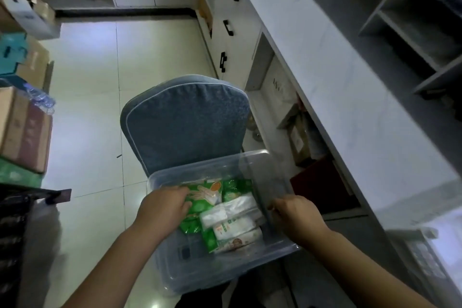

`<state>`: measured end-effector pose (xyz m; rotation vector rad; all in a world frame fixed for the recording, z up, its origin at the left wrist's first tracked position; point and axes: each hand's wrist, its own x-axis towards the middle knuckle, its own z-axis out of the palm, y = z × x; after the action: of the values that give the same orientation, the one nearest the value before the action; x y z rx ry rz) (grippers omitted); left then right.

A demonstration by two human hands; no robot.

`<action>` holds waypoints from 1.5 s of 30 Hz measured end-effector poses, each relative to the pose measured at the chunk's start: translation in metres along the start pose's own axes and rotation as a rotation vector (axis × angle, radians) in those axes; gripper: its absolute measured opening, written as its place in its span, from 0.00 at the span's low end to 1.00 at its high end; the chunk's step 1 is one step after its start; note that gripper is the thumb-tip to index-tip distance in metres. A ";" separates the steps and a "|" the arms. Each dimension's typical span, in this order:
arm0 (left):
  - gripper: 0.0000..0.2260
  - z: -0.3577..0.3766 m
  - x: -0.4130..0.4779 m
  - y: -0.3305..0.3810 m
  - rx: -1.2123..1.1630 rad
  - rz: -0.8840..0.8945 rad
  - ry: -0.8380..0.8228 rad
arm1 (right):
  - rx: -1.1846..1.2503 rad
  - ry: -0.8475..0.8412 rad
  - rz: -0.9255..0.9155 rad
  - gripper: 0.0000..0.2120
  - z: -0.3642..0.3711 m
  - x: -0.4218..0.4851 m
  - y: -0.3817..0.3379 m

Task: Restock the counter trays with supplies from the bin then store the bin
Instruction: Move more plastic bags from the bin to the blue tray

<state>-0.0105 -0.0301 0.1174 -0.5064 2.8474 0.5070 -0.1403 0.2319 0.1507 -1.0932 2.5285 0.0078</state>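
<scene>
A clear plastic bin [262,170] rests on a blue-cushioned chair [185,122] in front of me. Inside lie green packets [232,186] and several white wrapped packs [230,227]. My left hand [162,207] reaches into the bin and its fingers curl on a green packet printed with a hand [206,191]. My right hand [295,212] grips the bin's right rim. The white counter [350,107] runs along the right; no trays show on it.
Cardboard boxes [25,132] are stacked at the left on a pale tiled floor [87,95]. White cabinets with black handles [230,25] stand behind the chair. Open shelves under the counter hold bags and boxes [302,140]. Grey cubbies [412,40] sit on the counter.
</scene>
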 end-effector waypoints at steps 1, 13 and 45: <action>0.10 0.005 0.001 -0.005 -0.014 0.002 -0.018 | 0.022 -0.023 0.016 0.11 0.007 0.007 -0.002; 0.09 0.091 0.002 -0.035 0.053 -0.065 -0.251 | 0.024 -0.342 -0.055 0.15 0.157 0.144 0.004; 0.16 0.216 0.051 0.016 -0.773 -0.705 -0.396 | 0.709 -0.344 0.223 0.16 0.236 0.152 0.008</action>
<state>-0.0334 0.0478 -0.0898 -1.2811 1.8342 1.3450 -0.1592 0.1670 -0.1221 -0.4750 2.0602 -0.5459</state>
